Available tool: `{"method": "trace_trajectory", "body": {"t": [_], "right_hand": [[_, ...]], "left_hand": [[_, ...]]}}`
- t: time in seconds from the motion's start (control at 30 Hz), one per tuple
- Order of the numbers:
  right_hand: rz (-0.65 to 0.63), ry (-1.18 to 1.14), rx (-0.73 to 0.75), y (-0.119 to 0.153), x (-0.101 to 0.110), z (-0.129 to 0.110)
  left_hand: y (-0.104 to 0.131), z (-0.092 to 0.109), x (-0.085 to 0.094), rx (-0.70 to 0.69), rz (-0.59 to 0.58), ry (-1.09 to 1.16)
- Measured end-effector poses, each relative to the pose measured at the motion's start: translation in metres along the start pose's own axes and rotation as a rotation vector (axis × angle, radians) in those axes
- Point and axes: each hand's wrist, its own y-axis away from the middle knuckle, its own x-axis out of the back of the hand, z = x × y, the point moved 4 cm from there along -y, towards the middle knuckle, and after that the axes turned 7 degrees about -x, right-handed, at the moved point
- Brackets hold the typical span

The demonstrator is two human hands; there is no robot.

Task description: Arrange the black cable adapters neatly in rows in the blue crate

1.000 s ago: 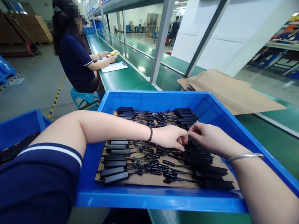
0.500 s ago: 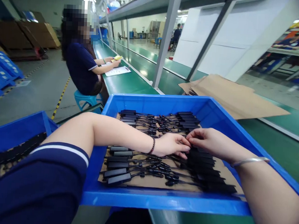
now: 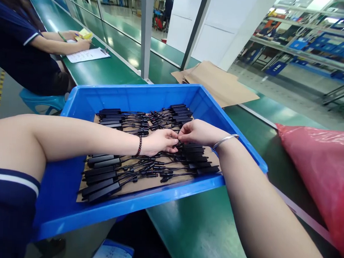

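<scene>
A blue bin holds several black adapters with short cables, lying in two columns on brown cardboard. My left hand, a dark beaded bracelet on its wrist, reaches over the middle of the bin with its fingers bent and pressed together. Touching its fingertips from the right, my right hand is pinched, with a silver bangle on the wrist. Both are above the right column of adapters. Whatever small thing lies between the fingers is too hidden to name.
Brown cardboard sheets lie behind the bin on the green conveyor bench. A red plastic bag stands at the right. At the left, a seated person holds yellow paper beside a clipboard.
The view has swung right, so the bin and both hands appear further left. The red bag has come into view, and the second blue bin at the left has gone out of it.
</scene>
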Motion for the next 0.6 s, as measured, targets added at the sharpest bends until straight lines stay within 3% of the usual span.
{"method": "trace_trajectory", "body": {"t": [0.33, 0.6], "right_hand": [[-0.028, 0.003, -0.005, -0.0005, -0.0007, -0.0012], [-0.090, 0.063, -0.069, 0.0006, -0.0063, -0.0025]], "left_hand": [[-0.0030, -0.0030, 0.0013, -0.010, 0.035, 0.055], [0.0002, 0.0011, -0.0003, -0.006, 0.062, -0.101]]}}
